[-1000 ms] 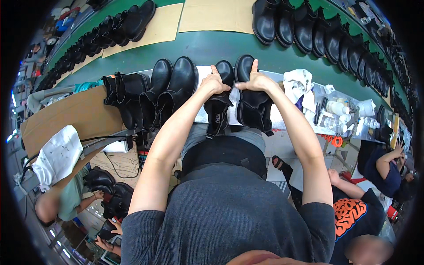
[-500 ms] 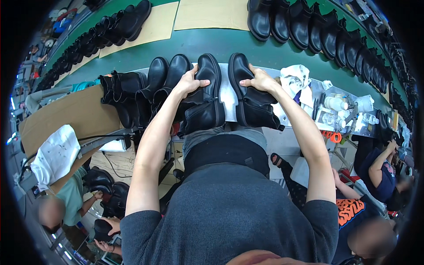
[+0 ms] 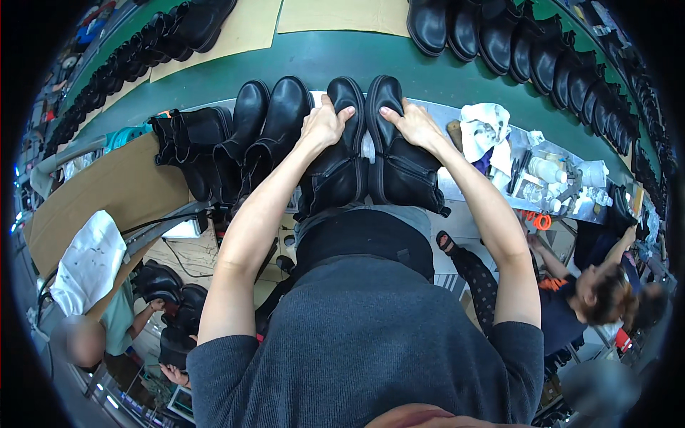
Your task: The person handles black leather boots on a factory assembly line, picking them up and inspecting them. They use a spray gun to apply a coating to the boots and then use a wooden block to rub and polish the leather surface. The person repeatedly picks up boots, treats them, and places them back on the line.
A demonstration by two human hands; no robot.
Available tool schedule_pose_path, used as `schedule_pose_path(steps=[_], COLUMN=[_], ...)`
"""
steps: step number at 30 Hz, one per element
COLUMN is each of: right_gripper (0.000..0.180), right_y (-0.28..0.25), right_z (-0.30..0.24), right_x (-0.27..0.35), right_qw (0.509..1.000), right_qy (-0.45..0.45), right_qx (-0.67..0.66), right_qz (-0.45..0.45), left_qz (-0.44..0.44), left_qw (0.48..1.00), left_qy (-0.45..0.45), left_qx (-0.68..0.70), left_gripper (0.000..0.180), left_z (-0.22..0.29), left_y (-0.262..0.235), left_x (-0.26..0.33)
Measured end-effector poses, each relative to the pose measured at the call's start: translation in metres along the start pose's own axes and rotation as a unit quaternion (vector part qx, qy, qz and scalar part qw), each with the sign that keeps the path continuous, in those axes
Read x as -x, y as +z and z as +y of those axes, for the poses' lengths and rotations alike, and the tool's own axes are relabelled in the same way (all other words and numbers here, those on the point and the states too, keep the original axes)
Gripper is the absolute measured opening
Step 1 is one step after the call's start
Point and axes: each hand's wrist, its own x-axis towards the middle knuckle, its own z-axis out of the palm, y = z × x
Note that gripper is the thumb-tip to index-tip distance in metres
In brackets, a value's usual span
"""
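Observation:
Two black leather ankle boots lie on their sides before me, toes pointing away and soles facing each other. My left hand [image 3: 327, 127] grips the left boot [image 3: 335, 182] over its forefoot, thumb across the upper. The right boot [image 3: 408, 178] is held the same way in my right hand [image 3: 414, 125]. The soles almost touch along the middle, with a small gap near the instep. To the left of my left hand stand two more black boots [image 3: 287, 103], and another pair lies on its side beyond them.
A long green table [image 3: 342, 60] holds rows of black boots [image 3: 521, 43] and brown cardboard sheets [image 3: 342, 16]. Right of me, a white cloth [image 3: 485, 128] and plastic bottles [image 3: 546, 169] sit on a metal tray. Orange-handled scissors [image 3: 540, 220] hang nearby. Co-workers sit on both sides.
Both boots have come together, closing most of the gap between their soles. On the right, a co-worker has leaned over with an arm stretched out.

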Motion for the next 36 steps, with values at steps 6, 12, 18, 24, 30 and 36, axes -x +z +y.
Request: schedule_pose_path(steps=[6, 12, 18, 24, 30, 36], right_gripper=[0.099, 0.11, 0.1, 0.073, 0.068, 0.063], right_y=[0.0, 0.0, -0.018, 0.055, 0.063, 0.059], right_z=[0.015, 0.016, 0.018, 0.099, 0.054, 0.066], right_x=[0.006, 0.013, 0.039, 0.053, 0.063, 0.053], right_qw=[0.998, 0.998, 0.958, 0.817, 0.86, 0.801], right_qy=[-0.052, -0.064, -0.013, 0.003, 0.014, -0.064], right_qx=[-0.019, 0.005, -0.26, -0.575, -0.511, -0.593], right_qz=[-0.012, -0.019, -0.124, -0.044, 0.006, 0.05], left_qz=[-0.097, -0.113, -0.102, -0.111, -0.195, 0.046], left_qw=[0.995, 0.993, 0.944, 0.786, 0.835, 0.904], left_qy=[0.02, 0.013, -0.031, -0.118, -0.139, -0.004], left_qx=[0.002, -0.033, 0.312, 0.597, 0.495, 0.424], left_gripper=[0.107, 0.122, 0.094, 0.039, 0.085, 0.066], left_z=[-0.005, 0.012, -0.014, -0.081, -0.063, -0.023], left_y=[-0.01, -0.008, -0.01, 0.03, 0.033, 0.018], left_x=[0.011, 0.018, 0.03, 0.028, 0.049, 0.064])
